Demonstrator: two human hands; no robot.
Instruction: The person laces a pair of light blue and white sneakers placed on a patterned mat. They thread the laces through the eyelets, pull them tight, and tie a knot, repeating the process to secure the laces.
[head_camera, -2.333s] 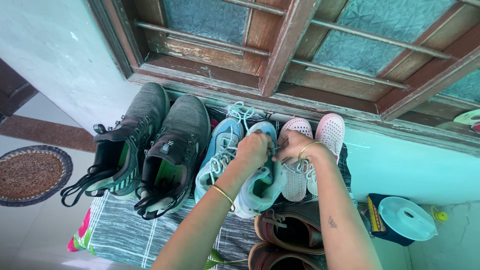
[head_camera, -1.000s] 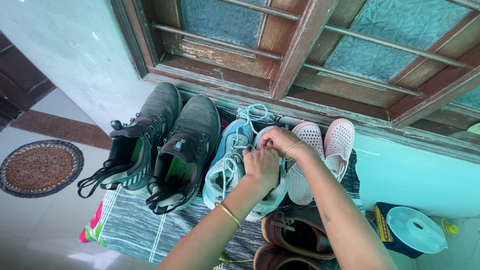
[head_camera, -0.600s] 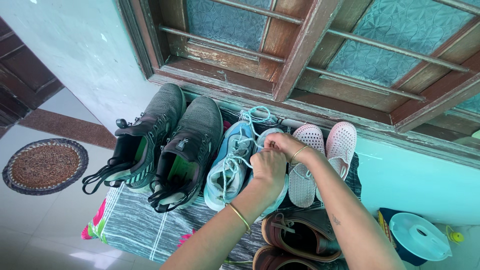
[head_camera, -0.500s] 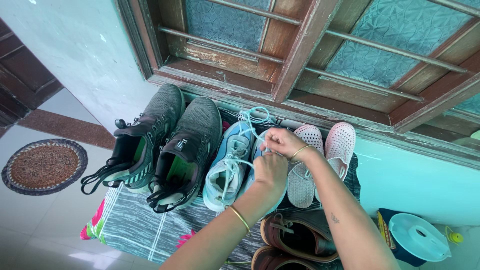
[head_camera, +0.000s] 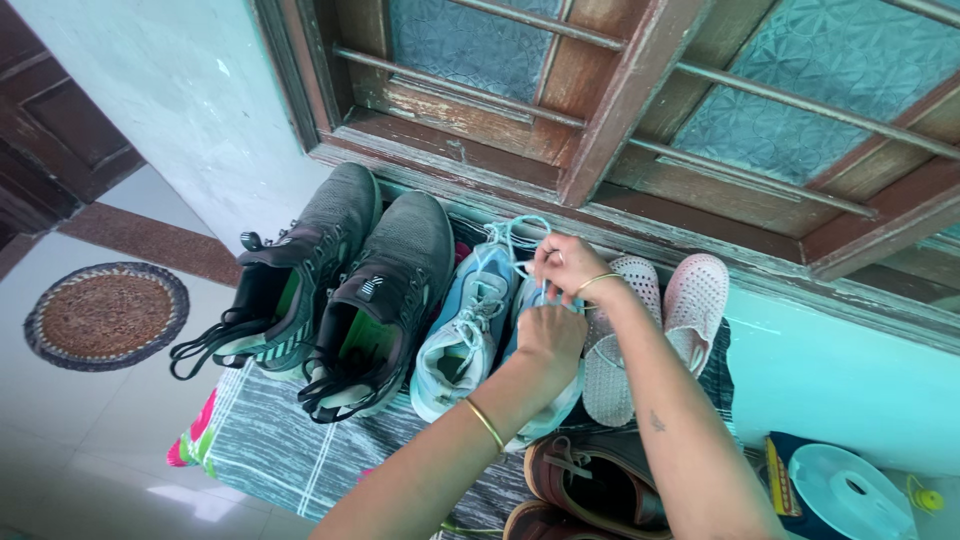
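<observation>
Pinching the pale blue lace (head_camera: 515, 240), the right hand (head_camera: 565, 265) has lifted it further toward the toe since a moment ago, while the left hand (head_camera: 548, 335) stays pressed on the light blue sneaker (head_camera: 540, 415) between its mate (head_camera: 462, 335) and pink shoes (head_camera: 660, 320), tightening the lacing.

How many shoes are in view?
8: two grey shoes left, two light blue under the hands, two pink, two brown partly cut off.

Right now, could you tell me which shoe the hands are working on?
The right-hand light blue sneaker, beside the pink pair; both hands pinch its pale laces, unlike the untouched grey sneakers.
</observation>
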